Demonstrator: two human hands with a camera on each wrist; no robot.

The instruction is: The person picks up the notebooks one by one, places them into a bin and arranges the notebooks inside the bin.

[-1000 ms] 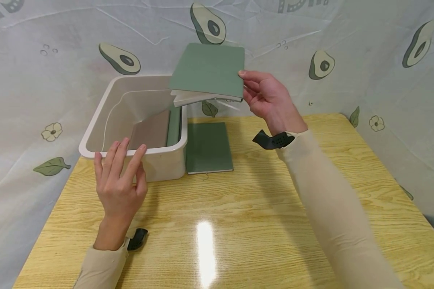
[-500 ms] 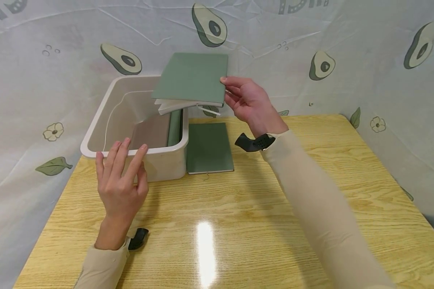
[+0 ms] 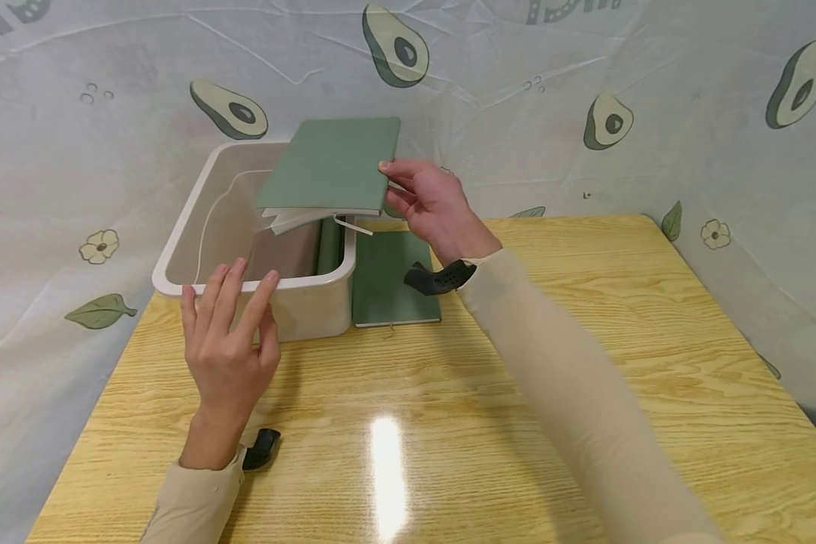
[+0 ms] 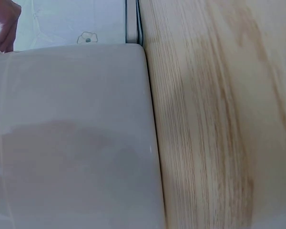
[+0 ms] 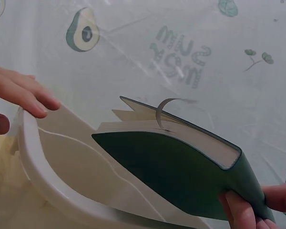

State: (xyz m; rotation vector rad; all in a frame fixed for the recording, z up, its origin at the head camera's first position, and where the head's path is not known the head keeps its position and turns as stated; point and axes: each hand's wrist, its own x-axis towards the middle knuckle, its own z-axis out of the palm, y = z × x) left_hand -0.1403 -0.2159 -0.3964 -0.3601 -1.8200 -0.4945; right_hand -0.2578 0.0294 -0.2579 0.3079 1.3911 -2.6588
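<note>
My right hand (image 3: pixel 431 200) pinches a green hardcover notebook (image 3: pixel 333 162) by its spine edge, thumb on top and fingers beneath. The notebook hangs tilted over the right part of a pale plastic bin (image 3: pixel 313 308), its pages slightly fanned and a ribbon bookmark (image 5: pixel 162 112) trailing out. The fingers of my left hand (image 3: pixel 227 347) rest on the bin's front rim, fairly straight and spread. Inside the bin, a brownish flat item (image 3: pixel 285 253) and a green book (image 3: pixel 329 253) lie partly hidden under the held notebook.
A dark green notebook (image 3: pixel 394 283) lies flat on the wooden table (image 3: pixel 517 423), close against the bin's right side. Behind the bin hangs a pale cloth (image 3: pixel 496 60) printed with avocados.
My right hand has carried the notebook left and down, from right of the bin to above its opening. The left hand has stayed on the rim.
</note>
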